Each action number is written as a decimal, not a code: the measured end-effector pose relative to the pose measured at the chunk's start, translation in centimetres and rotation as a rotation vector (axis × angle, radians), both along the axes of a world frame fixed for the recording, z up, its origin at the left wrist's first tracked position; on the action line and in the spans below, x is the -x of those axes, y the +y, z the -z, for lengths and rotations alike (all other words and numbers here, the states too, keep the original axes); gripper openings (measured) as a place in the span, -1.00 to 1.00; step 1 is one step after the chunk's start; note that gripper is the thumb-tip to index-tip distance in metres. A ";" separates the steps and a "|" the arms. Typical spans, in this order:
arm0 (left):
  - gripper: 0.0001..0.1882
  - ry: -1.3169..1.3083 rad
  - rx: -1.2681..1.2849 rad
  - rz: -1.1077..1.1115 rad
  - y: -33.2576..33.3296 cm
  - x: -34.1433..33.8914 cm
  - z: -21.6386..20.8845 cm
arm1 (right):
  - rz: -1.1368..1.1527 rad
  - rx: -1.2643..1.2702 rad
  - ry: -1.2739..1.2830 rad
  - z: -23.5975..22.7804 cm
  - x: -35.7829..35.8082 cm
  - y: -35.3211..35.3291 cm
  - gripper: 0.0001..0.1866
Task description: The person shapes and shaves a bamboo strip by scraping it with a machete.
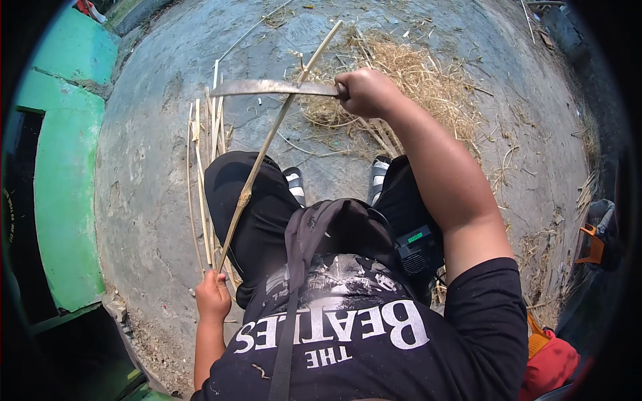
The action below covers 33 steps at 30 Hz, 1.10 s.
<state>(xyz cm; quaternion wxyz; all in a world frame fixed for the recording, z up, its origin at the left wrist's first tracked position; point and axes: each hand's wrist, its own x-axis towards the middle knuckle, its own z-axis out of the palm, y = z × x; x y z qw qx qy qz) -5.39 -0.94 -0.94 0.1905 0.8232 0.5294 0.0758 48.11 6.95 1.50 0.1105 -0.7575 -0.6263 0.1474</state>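
My left hand [212, 295] is closed round the lower end of a long, pale bamboo strip [245, 197] with a knot along its length. The strip slants up and to the right, over my left thigh and beyond my knees. My right hand [369, 93] grips the handle of a long machete [261, 87] with a slightly curved, worn blade. The blade lies across the upper part of the strip, its tip pointing left. Whether edge and strip touch, I cannot tell for certain.
Several more strips [200, 160] lie on the concrete by my left leg. Beyond my feet spreads a heap of curly shavings [421, 87]. A green wall [67, 200] borders the left. A black device [416, 252] rests at my right thigh; a red item [552, 366] is behind at right.
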 end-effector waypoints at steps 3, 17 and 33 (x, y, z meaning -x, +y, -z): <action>-0.70 0.045 -0.019 0.038 0.8 0.1 0.6 | 0.246 0.005 0.153 1.5 -3.7 0.2 -0.81; -0.70 0.023 -0.062 0.074 1.2 0.5 1.0 | 0.291 -0.049 0.174 1.4 -5.6 -0.6 -0.83; -0.78 0.042 -0.097 0.083 1.3 1.1 2.0 | 0.251 -0.188 0.085 0.6 -5.7 -1.9 -0.82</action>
